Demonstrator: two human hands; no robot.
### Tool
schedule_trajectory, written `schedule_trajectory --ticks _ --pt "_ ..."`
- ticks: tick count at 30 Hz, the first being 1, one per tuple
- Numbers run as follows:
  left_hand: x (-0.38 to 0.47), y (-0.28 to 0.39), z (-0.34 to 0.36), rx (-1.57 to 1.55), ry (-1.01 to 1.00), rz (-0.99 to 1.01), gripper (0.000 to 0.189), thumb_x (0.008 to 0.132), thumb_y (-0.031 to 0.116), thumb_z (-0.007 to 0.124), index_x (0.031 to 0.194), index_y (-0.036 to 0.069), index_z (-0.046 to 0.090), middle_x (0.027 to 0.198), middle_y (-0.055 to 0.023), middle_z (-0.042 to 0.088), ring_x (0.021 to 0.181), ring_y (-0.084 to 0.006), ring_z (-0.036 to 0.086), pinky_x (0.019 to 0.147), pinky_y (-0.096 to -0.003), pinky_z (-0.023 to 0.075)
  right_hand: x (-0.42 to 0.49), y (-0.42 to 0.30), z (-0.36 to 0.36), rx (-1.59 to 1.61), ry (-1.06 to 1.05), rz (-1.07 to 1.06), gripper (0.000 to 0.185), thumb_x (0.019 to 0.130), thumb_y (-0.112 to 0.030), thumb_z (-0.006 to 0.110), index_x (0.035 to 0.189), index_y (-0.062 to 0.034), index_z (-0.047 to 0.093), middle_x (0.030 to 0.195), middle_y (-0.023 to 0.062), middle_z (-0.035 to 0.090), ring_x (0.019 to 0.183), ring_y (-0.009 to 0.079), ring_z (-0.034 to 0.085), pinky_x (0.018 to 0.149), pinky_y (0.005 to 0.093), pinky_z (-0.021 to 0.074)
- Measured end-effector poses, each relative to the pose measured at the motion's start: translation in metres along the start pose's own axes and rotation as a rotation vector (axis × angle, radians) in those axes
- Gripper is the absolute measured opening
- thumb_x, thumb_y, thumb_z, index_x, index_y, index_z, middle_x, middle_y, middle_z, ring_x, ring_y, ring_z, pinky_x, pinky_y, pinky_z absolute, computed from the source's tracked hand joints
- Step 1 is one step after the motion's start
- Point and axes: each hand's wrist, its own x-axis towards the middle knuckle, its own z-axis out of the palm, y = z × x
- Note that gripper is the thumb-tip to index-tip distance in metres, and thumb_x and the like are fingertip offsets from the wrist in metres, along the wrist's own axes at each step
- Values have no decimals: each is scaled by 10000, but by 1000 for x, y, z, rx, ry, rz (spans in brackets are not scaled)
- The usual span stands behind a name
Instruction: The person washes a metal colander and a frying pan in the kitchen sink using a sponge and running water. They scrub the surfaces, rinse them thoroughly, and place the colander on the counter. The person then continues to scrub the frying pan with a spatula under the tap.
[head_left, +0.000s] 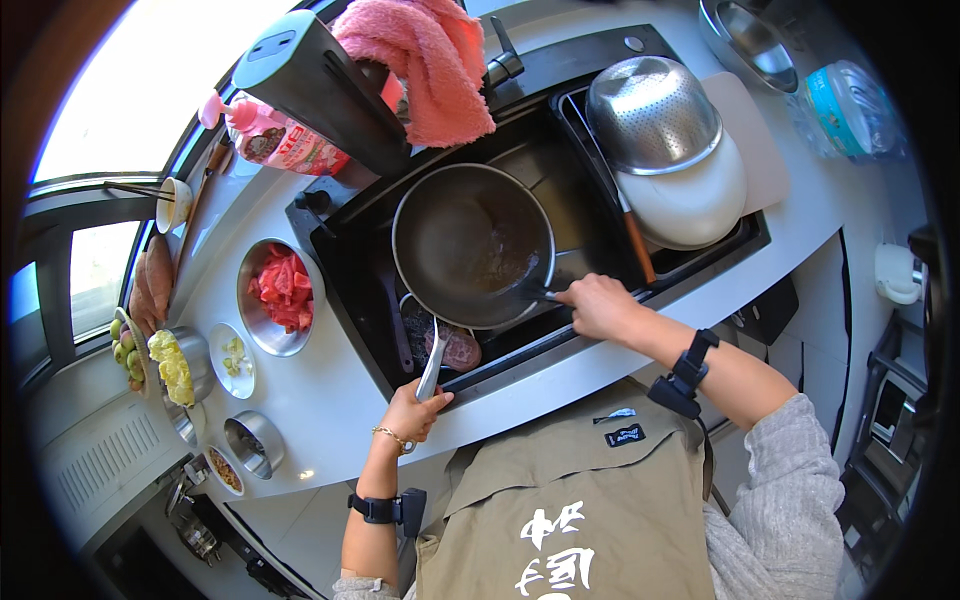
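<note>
Over the black sink (360, 315) a dark frying pan (465, 240) is held, with some liquid showing in its right part. My left hand (416, 412) grips the pan's metal handle (433, 364) near the sink's front edge. My right hand (600, 304) is at the pan's lower right rim, closed on the end of a dark, slim tool (550, 295) whose head lies in or against the pan; its kind is unclear. Below the pan, in the sink, lie a brown-pink lump (459, 351) and a purple-grey utensil (401, 322). The pan hides part of the sink.
A metal bowl of cut red food (277, 296), a small plate (232, 360) and more bowls stand left. Behind the sink are a pink soap bottle (277, 139), a pink towel (435, 67) and a faucet (504, 64). A perforated metal bowl (652, 112) rests upside down on a white bowl (686, 195), right.
</note>
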Motion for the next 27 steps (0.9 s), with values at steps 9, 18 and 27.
schedule_trajectory --ticks 9,18,27 --pt "2 -5 2 56 51 66 216 910 203 736 893 88 553 553 33 450 409 -80 385 369 -274 264 15 13 -7 -99 23 9 258 734 -91 703 977 -21 758 924 200 727 917 349 716 817 440 579" --pt "6 -15 6 330 223 283 210 904 191 723 910 53 564 577 0 495 413 -103 436 368 -286 337 74 16 32 -250 114 -51 125 741 -114 731 848 -53 751 902 171 732 874 323 730 735 418 594" --pt "-7 -6 5 226 86 36 213 908 193 709 907 63 540 584 -6 476 412 -110 416 358 -291 324 149 -56 -50 274 269 -458 347 718 -95 652 1040 -104 782 965 210 728 902 348 713 835 413 577"
